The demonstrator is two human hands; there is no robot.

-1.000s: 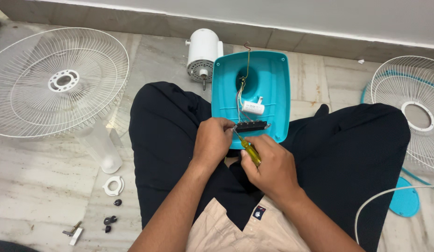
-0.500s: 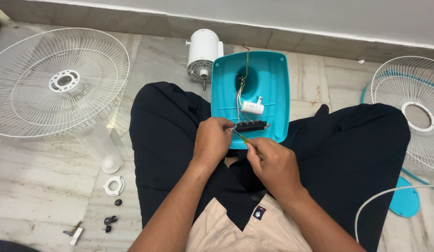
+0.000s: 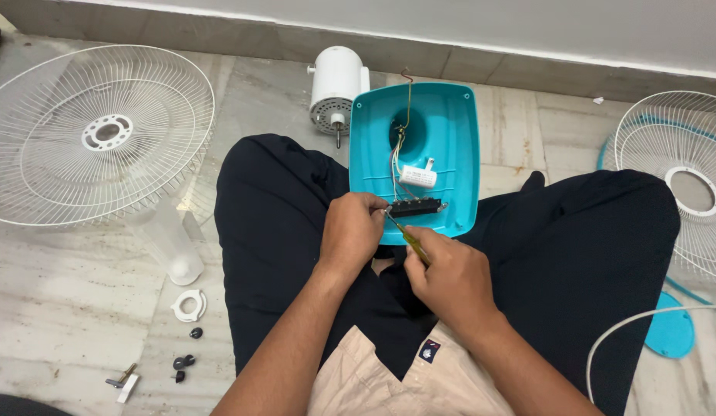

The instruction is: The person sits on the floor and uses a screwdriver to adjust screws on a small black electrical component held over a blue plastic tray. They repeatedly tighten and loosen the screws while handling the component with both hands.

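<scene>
1. Head view, the hands: the left hand (image 3: 350,231) is closed, and its fingers (image 3: 371,203) pinch the left end of the black switch block (image 3: 414,206). The right hand (image 3: 449,271) is clenched around the yellow-green handle of a screwdriver (image 3: 408,240); the thin tip goes up to the left end of the block, just beside the left fingers.

2. Head view, the main thing: the turquoise fan base (image 3: 458,154) lies upside down on the person's lap, just beyond both sets of fingers. Inside it, above the block, a small white capacitor (image 3: 417,177) hangs on thin wires (image 3: 396,158).

3. Handling, as a judgement: the base looks like light, stiff plastic, best held by its rim. The block is small and stiff. The wires seem thin and fragile, so one should not pull on them. The screwdriver handle is smooth and may slip.

4. Head view, around: on the floor, far left of the fingers, lie a white fan grille (image 3: 96,135), a white ring (image 3: 189,305) and small dark screws (image 3: 182,362). A white motor (image 3: 336,88) lies beyond the base.
</scene>
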